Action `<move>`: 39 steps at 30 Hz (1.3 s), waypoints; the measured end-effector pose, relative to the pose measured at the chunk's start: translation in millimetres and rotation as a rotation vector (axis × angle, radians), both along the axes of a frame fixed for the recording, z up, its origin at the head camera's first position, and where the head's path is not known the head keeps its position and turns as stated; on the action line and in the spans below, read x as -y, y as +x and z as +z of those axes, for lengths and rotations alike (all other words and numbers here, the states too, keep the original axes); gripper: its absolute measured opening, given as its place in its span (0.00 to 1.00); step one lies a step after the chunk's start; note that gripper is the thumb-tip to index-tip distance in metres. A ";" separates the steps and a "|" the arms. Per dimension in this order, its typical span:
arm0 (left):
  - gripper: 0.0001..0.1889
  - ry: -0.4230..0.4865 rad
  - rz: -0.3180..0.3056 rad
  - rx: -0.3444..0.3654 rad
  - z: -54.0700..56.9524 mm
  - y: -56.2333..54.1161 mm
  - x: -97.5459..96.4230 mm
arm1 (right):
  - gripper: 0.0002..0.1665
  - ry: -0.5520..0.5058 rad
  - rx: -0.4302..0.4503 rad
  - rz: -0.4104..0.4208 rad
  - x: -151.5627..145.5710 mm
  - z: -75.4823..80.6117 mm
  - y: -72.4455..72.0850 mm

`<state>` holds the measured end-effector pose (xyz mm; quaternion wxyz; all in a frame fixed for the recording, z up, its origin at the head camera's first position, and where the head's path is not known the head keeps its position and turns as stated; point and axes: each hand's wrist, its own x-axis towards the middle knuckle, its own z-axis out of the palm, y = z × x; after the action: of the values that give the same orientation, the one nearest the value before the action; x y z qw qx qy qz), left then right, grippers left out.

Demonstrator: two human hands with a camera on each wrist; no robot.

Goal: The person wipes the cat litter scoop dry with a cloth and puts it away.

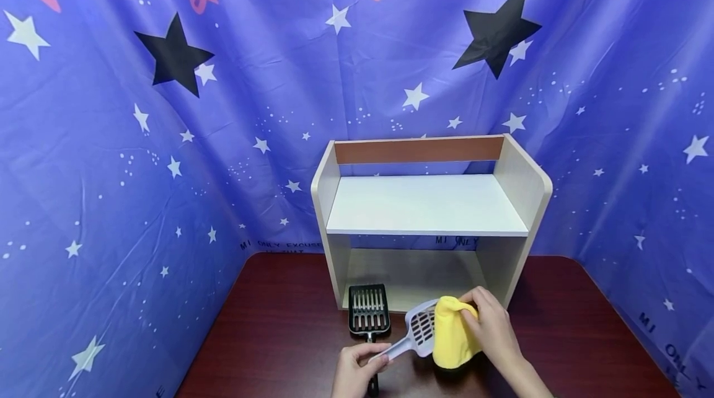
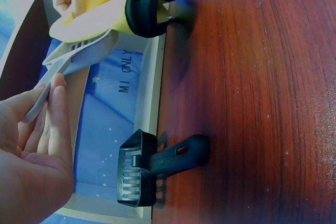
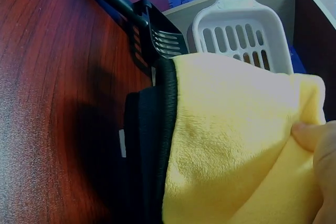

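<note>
A pale grey slotted litter scoop [image 1: 414, 331] is held up at a slant above the table. My left hand [image 1: 357, 371] grips its handle between thumb and fingers, as the left wrist view also shows. My right hand [image 1: 495, 328] pinches the top of a folded yellow cloth [image 1: 454, 339], whose black-edged end hangs down. The cloth covers part of the scoop's head; in the right wrist view, the slots [image 3: 235, 38] show above it. A black litter scoop [image 2: 178, 158] stands beside my left hand, its head by the shelf front and its handle toward me.
A two-tier wooden shelf [image 1: 426, 206] stands at the back of the dark red table [image 1: 268, 323], just beyond both hands. Its side panel [image 1: 521, 199] rises near my right hand. Behind it hangs a blue star-printed curtain [image 1: 268, 106].
</note>
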<state>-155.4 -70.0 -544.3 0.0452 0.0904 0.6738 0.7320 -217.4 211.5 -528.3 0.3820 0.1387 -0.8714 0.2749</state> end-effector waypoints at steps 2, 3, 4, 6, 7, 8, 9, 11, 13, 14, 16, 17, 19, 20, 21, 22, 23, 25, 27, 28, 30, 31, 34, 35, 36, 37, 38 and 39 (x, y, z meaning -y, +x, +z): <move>0.15 0.017 0.007 0.017 -1.1 -0.3 0.3 | 0.21 0.007 -0.030 0.065 0.2 -0.2 0.5; 0.15 0.025 0.008 0.022 -1.8 -0.8 0.2 | 0.21 0.014 -0.046 0.098 0.5 -0.4 0.7; 0.15 0.035 0.008 0.025 -2.2 -1.1 0.0 | 0.22 0.023 -0.064 0.131 1.2 -0.5 0.8; 0.15 0.048 0.010 0.035 -2.2 -2.0 -1.0 | 0.24 0.042 -0.092 0.189 3.5 -1.0 1.2; 0.14 0.050 0.012 0.036 -2.7 -2.6 -1.6 | 0.25 0.049 -0.105 0.212 4.8 -1.3 1.2; 0.14 0.055 0.016 0.040 -2.8 -3.1 -2.3 | 0.25 0.057 -0.109 0.229 5.9 -1.7 1.5; 0.13 0.057 0.019 0.043 -2.4 -3.4 -3.0 | 0.25 0.063 -0.112 0.243 7.0 -2.2 1.6; 0.13 0.055 0.028 0.052 -1.7 -4.2 -4.1 | 0.25 0.068 -0.116 0.263 9.8 -3.2 1.7; 0.12 0.048 0.033 0.046 -2.4 -5.0 -5.4 | 0.24 0.074 -0.119 0.267 12.9 -4.7 1.7; 0.12 0.046 0.033 0.048 -1.9 -5.1 -6.2 | 0.24 0.077 -0.118 0.268 14.7 -5.4 1.7; 0.12 0.045 0.031 0.040 -1.7 -5.0 -7.9 | 0.23 0.084 -0.120 0.267 18.9 -6.5 1.5; 0.12 0.043 0.029 0.031 -1.7 -4.8 -8.9 | 0.23 0.086 -0.119 0.266 21.1 -6.8 1.5; 0.12 0.038 0.025 0.019 -0.9 -4.2 -10.4 | 0.23 0.087 -0.123 0.260 25.0 -7.1 1.5; 0.12 0.034 0.025 0.016 -0.2 -3.8 -11.1 | 0.23 0.085 -0.123 0.257 26.6 -7.2 1.5; 0.12 0.025 0.025 0.010 0.3 -3.4 -11.6 | 0.23 0.084 -0.123 0.251 28.0 -7.3 1.5; 0.12 0.018 0.024 0.008 0.9 -3.2 -12.0 | 0.24 0.081 -0.123 0.244 29.3 -7.3 1.6; 0.12 0.009 0.020 -0.001 1.2 -2.9 -12.4 | 0.24 0.077 -0.123 0.235 30.3 -7.4 1.7; 0.12 -0.002 0.016 -0.001 2.4 -2.3 -12.7 | 0.23 0.073 -0.119 0.211 32.1 -7.9 2.0; 0.12 -0.009 0.006 -0.004 3.0 -1.8 -13.0 | 0.23 0.070 -0.111 0.183 33.7 -8.6 2.5; 0.12 -0.008 0.002 -0.003 3.1 -1.7 -13.1 | 0.23 0.069 -0.106 0.165 34.5 -9.0 2.9; 0.12 -0.006 0.000 -0.002 3.3 -1.7 -13.4 | 0.21 0.068 -0.093 0.128 36.2 -9.8 3.6; 0.12 -0.007 -0.001 -0.005 3.3 -1.5 -13.5 | 0.21 0.067 -0.086 0.111 36.9 -10.3 3.9; 0.12 -0.015 0.005 -0.010 3.3 -1.1 -13.5 | 0.18 0.065 -0.070 0.064 38.4 -11.4 4.4; 0.12 -0.021 0.005 -0.015 3.6 -0.8 -13.3 | 0.18 0.064 -0.067 0.053 38.5 -11.7 4.3; 0.12 -0.027 0.006 -0.016 3.9 -0.6 -12.9 | 0.18 0.063 -0.064 0.044 38.4 -11.9 4.2; 0.12 -0.035 0.007 -0.023 4.2 -0.3 -12.6 | 0.17 0.063 -0.063 0.036 38.0 -12.0 3.9; 0.12 -0.044 0.008 -0.025 4.8 -0.2 -12.1 | 0.17 0.061 -0.063 0.030 37.5 -12.0 3.6; 0.12 -0.052 0.009 -0.029 5.1 -0.2 -11.6 | 0.17 0.059 -0.063 0.026 36.9 -11.9 3.1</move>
<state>-155.6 -58.3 -539.2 0.0341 0.0968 0.6938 0.7129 -214.4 174.6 -540.3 0.4016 0.1698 -0.8647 0.2492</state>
